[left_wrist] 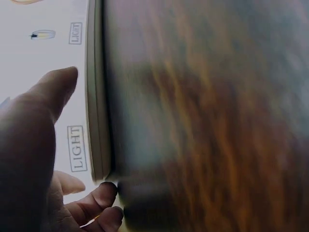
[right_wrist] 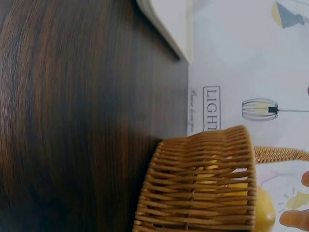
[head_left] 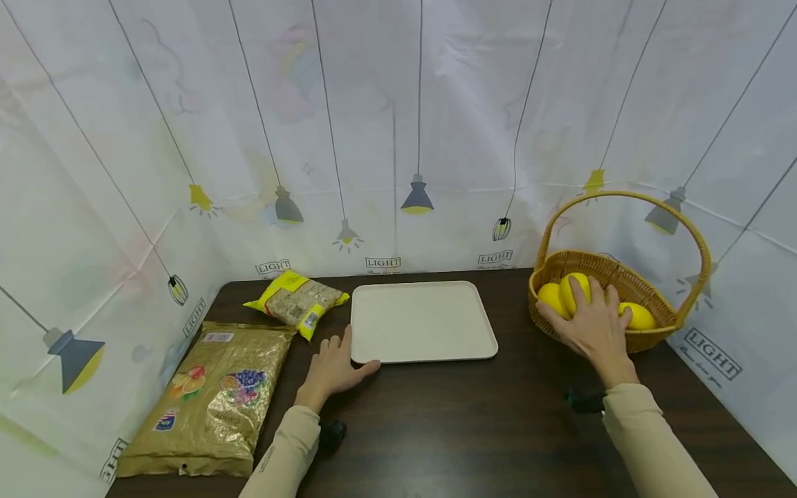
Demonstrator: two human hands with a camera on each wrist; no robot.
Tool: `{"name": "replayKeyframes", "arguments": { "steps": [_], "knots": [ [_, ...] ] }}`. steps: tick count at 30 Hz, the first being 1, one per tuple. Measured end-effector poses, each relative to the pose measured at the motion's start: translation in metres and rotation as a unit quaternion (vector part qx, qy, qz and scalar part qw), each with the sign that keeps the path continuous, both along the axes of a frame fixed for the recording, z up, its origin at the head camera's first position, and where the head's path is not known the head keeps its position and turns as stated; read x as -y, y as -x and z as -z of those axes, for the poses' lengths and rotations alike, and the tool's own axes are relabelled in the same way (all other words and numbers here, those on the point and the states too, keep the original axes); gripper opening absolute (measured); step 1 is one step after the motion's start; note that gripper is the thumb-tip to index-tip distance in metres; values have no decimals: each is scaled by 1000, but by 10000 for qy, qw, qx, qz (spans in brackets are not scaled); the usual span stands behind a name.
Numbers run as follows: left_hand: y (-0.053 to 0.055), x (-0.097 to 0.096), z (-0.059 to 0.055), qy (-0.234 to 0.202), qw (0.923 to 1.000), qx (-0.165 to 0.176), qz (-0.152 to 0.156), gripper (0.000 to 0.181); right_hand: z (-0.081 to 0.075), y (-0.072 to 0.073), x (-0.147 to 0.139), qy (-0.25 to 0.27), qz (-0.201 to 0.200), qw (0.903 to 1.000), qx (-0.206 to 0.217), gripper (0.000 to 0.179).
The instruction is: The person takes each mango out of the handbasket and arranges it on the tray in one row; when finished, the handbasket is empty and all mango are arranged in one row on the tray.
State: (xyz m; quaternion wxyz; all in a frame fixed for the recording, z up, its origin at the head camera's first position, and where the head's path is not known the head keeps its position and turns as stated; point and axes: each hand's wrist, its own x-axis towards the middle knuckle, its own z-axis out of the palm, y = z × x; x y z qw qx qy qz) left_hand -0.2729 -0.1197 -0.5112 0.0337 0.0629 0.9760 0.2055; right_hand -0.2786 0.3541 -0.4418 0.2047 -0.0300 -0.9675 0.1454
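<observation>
Left hand [head_left: 333, 369]: you held it open, grasping nothing, at the near left corner of the tray [head_left: 423, 321].
Right hand [head_left: 591, 325]: you spread its fingers over the yellow fruits [head_left: 551, 299], grasping nothing.
Fruit location: basket [head_left: 654, 337], far right corner of the table [head_left: 436, 429].
Tray location: it lay near the far edge.
Gold bag [head_left: 212, 394]: it lay along the left edge.

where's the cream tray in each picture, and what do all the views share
Head: cream tray lies flat near the middle.
Left wrist: seen edge-on, an upright pale strip left of centre.
Right wrist: one corner at the top, near the middle.
Shared landmark: the backdrop's LIGHT lettering.
</observation>
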Motion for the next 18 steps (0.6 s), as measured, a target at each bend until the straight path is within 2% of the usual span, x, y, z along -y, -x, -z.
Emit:
{"name": "replayKeyframes", "arguments": {
  "steps": [8, 18],
  "knots": [
    [6, -4, 4, 69, 9999, 100, -27, 106, 4, 7, -16, 6, 103, 9999, -2, 93],
    [7, -1, 7, -38, 9999, 119, 50, 105, 5, 23, -33, 37, 60, 9976, 691, 99]
  ]
}}
